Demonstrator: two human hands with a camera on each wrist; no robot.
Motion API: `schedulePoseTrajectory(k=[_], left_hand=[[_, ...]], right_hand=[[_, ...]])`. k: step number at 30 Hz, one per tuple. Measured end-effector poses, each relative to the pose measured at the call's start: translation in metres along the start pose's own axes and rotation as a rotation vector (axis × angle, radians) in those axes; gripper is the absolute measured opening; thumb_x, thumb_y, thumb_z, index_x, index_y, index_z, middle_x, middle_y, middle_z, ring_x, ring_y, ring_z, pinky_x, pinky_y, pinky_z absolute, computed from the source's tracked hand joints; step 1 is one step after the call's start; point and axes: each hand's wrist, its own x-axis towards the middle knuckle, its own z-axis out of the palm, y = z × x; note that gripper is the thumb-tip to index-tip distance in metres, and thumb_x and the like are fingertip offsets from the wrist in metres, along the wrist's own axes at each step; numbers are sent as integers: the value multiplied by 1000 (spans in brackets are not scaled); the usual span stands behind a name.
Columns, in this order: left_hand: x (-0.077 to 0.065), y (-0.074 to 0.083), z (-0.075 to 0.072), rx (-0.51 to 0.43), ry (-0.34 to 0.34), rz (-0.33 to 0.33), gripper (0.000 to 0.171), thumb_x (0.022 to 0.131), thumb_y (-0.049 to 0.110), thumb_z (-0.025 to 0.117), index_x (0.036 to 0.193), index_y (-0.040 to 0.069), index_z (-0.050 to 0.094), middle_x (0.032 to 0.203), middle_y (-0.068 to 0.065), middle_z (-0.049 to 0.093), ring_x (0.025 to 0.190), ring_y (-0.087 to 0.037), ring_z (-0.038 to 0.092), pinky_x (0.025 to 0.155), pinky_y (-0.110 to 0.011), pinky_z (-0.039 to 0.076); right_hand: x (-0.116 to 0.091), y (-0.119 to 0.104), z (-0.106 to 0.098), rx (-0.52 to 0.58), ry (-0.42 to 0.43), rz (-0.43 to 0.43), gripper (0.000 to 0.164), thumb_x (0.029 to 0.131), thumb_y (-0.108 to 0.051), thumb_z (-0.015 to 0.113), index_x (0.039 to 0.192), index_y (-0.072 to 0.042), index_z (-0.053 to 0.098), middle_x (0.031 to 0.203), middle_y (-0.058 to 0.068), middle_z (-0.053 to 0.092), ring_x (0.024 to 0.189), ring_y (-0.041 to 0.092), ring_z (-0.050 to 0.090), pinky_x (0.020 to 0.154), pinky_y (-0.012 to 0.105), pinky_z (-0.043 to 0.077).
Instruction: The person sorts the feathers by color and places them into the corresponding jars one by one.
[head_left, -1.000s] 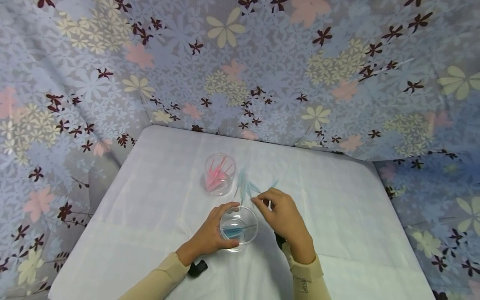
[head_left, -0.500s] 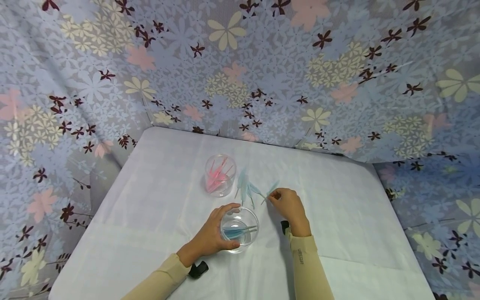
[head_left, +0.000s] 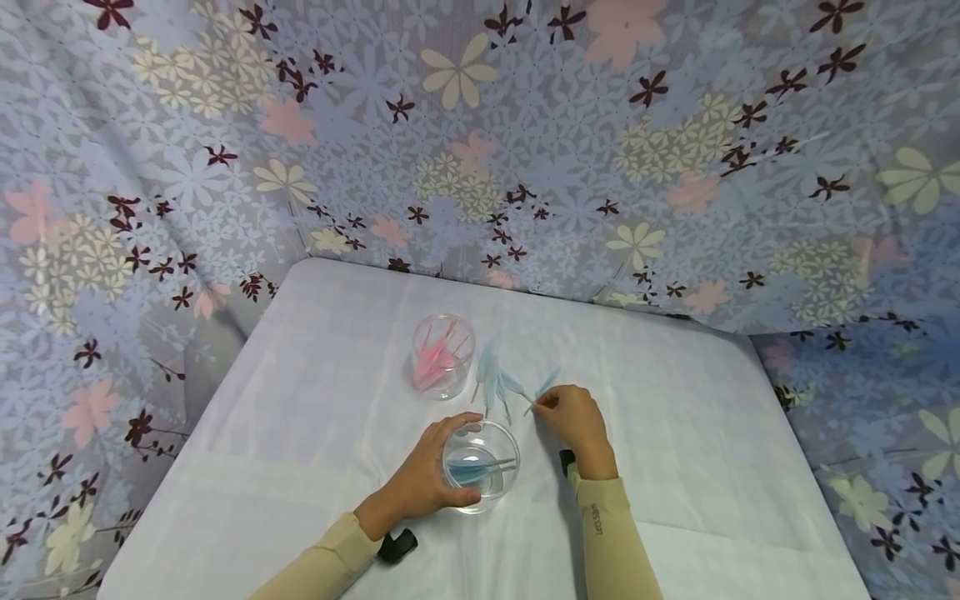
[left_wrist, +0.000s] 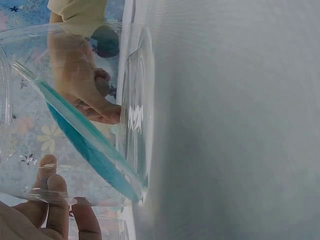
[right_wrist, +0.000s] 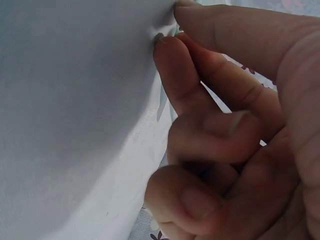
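My left hand grips a clear plastic cup that leans toward me, fingers round the far side and thumb at the front. Inside lie blue feathers, their pale quills pointing up toward the rim. To the cup's right, my right hand pinches the quill end of a blue feather on the table. Its other fingers are curled, and in the right wrist view the feather is mostly hidden. More loose blue feathers lie just beyond the cup.
A second clear cup with several pink feathers stands behind the held cup. White cloth covers the table. A flowered curtain rises along the back and sides.
My right hand has moved from beside the loose feathers to the rightmost one and now pinches its quill. My left hand still holds the cup in place.
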Motion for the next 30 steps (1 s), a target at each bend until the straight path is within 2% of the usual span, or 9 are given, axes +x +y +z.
schedulePoseTrajectory(k=[4, 8, 12, 18, 22, 27, 30], left_hand=[[-1, -1, 1, 7, -5, -3, 95, 71, 41, 86, 151, 34, 37, 140, 3, 54, 126, -16, 41, 99, -47, 42], [-1, -1, 1, 8, -4, -1, 95, 71, 40, 87, 151, 38, 36, 140, 2, 54, 125, -17, 42, 99, -47, 42], [-1, 0, 1, 4, 0, 2, 95, 70, 38, 88, 150, 40, 36, 140, 2, 54, 126, -17, 41, 99, -48, 42], [0, 2, -1, 6, 6, 35, 95, 71, 38, 87, 151, 32, 37, 140, -3, 54, 125, -22, 43, 96, -52, 43], [0, 2, -1, 11, 15, 42, 95, 71, 40, 86, 151, 33, 37, 140, -6, 55, 125, -22, 43, 97, -52, 43], [-1, 2, -1, 9, 5, 17, 95, 71, 41, 86, 151, 38, 35, 140, -5, 55, 127, -20, 41, 99, -52, 42], [-1, 2, 0, -2, -3, -1, 95, 72, 39, 86, 151, 40, 35, 141, -5, 55, 128, -19, 40, 100, -52, 41]], right_hand=[[-2, 2, 1, -9, 11, 3, 9, 88, -21, 79, 88, -12, 80, 83, 1, 74, 72, 18, 67, 70, 40, 55], [-6, 3, -2, 12, 24, 13, 10, 89, -22, 77, 89, -12, 80, 84, 1, 74, 70, 17, 66, 67, 39, 54], [-14, 5, -11, 39, 73, 21, 15, 92, -25, 74, 93, -11, 79, 85, 3, 74, 66, 14, 62, 63, 36, 51], [-33, 9, -36, 74, 180, 45, 21, 94, -27, 73, 99, -8, 79, 94, 11, 75, 54, 13, 52, 52, 31, 44], [-44, 5, -54, 91, 226, 31, 22, 96, -28, 70, 102, -8, 78, 98, 14, 74, 48, 15, 45, 46, 30, 38], [-58, -6, -76, 64, 218, 14, 22, 99, -29, 67, 105, -10, 77, 98, 12, 73, 51, 17, 45, 46, 30, 38], [-69, -15, -90, 43, 187, 0, 22, 100, -30, 65, 106, -12, 76, 87, 7, 70, 55, 17, 46, 48, 30, 38]])
